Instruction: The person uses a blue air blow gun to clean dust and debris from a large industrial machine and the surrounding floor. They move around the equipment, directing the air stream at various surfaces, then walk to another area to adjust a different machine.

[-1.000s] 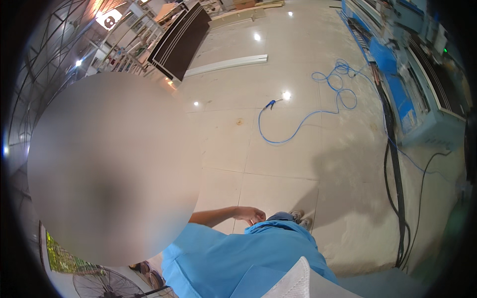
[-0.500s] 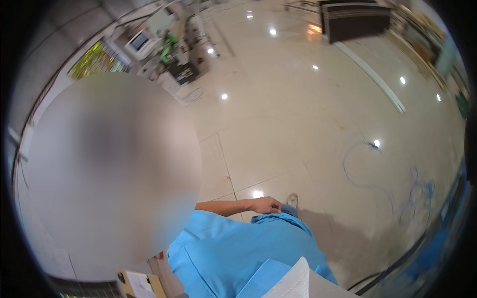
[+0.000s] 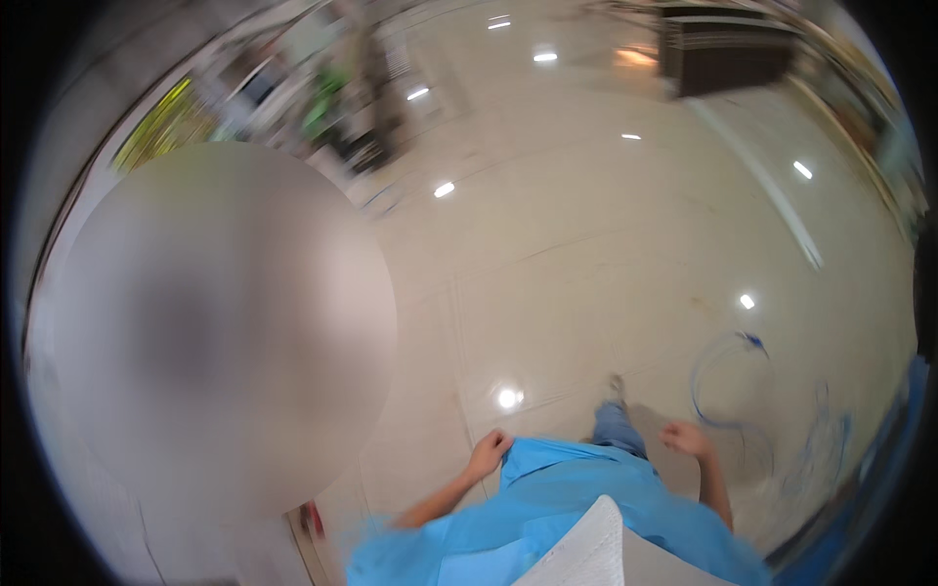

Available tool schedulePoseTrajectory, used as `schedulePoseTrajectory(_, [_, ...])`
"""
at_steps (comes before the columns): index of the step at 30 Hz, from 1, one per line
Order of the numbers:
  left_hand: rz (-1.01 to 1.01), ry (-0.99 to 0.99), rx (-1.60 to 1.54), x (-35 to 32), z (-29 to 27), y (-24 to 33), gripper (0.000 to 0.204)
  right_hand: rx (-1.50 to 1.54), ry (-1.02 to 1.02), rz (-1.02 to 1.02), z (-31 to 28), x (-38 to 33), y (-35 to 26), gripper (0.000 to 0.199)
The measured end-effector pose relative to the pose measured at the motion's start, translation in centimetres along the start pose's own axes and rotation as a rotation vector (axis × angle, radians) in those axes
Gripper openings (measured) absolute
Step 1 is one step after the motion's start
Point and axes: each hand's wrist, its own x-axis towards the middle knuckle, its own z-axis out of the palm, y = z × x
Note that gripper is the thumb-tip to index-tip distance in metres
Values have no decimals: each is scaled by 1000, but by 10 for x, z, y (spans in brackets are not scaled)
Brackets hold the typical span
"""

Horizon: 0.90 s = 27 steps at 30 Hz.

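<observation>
While the view is blurring, the left hand (image 3: 488,452) is curling loosely against the blue shirt (image 3: 576,498), gripping nothing. The right hand (image 3: 686,439) is hanging empty, half-closed, near the blue cable (image 3: 718,376) looping on the glossy tiled floor (image 3: 586,254).

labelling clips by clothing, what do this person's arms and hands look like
Both forearms are bare below the short sleeves of a light blue shirt. The left hand and right hand wear no gloves. The picture is too blurred to tell a watch or ring.
</observation>
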Motion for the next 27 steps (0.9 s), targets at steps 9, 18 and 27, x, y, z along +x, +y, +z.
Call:
schedulePoseTrajectory(9, [-87, 211, -7, 236, -34, -2, 30, -390, -76, -145, -63, 265, -83, 40])
schedulePoseTrajectory(18, [-95, 202, 12, 402, -101, 69, 28, -561, -74, -275, -181, 445, -332, 35])
schedulePoseTrajectory(27, [29, -66, 13, 636, -231, 200, 39, -552, -16, -183, -254, 628, -459, 39])
